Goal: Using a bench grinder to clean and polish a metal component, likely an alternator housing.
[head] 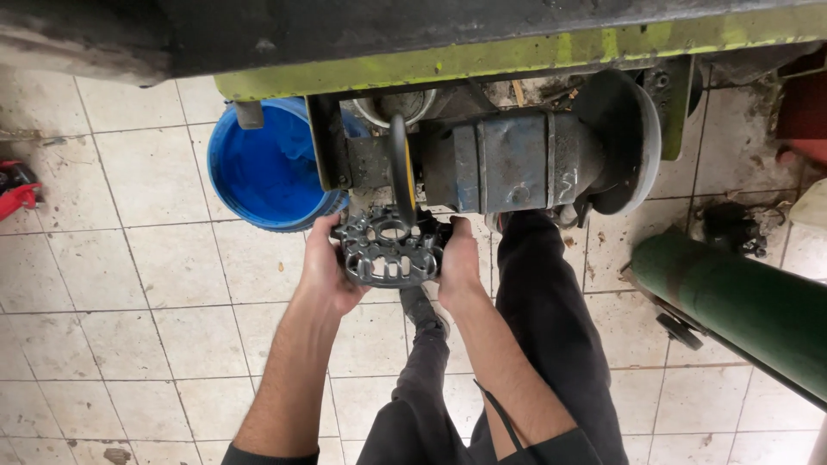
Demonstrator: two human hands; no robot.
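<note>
Here the person stands at a bench grinder mounted under a yellow-green bench edge, and both hands grip one grey perforated metal casting, a flat part pierced with round holes. The left hand is curled around the casting's left edge, fingers wrapped over its far side; the right hand clamps the right edge in the same way, so the part sits between the two palms. The casting lies just below and in front of the thin grinding wheel at the left end of the motor housing, its far edge touching or nearly touching the wheel's rim; which, I cannot tell. Doing this well seems to call for an even grip on both sides, the part held flat and fed lightly into the rim, with fingertips kept on the outer edges and clear of the wheel. A blue bucket sits on the tiled floor to the left, beyond the left hand. A green cylinder lies at the right, well apart from the hands, and a larger dark disc caps the grinder's right end.
</note>
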